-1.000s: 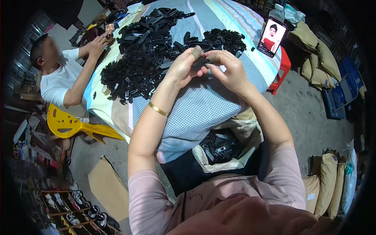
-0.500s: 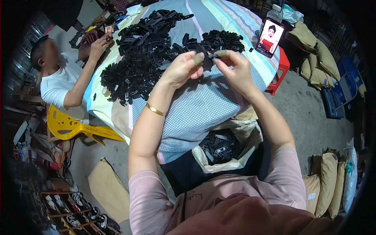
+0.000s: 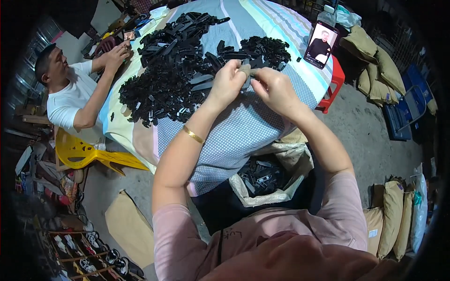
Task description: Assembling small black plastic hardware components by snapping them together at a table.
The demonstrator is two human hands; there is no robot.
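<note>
Both my hands meet above the near side of the cloth-covered table. My left hand (image 3: pixel 229 84) is closed in a pinch, its fingertips wrapped in a drab covering. Against it, my right hand (image 3: pixel 275 90) is also pinched. Between them is a small black plastic piece (image 3: pixel 247 85), mostly hidden by the fingers. Beyond my fingers lie a heap of long black plastic parts (image 3: pixel 180 37) and, farther right, a pile of small black pieces (image 3: pixel 267 49). Another pile of small black pieces (image 3: pixel 152 96) spreads to the left of my left hand.
An open woven sack (image 3: pixel 267 200) with black parts sits at my lap. A phone (image 3: pixel 321 44) leans on a bottle above a red stool (image 3: pixel 333 86). Across to the left, a person (image 3: pixel 70 93) works on a yellow chair (image 3: pixel 77 147). Stuffed sacks (image 3: pixel 393 210) stand at right.
My hands have drawn closer together, and the left wrist has shifted right. The piece between them is more covered now. The phone's picture has changed.
</note>
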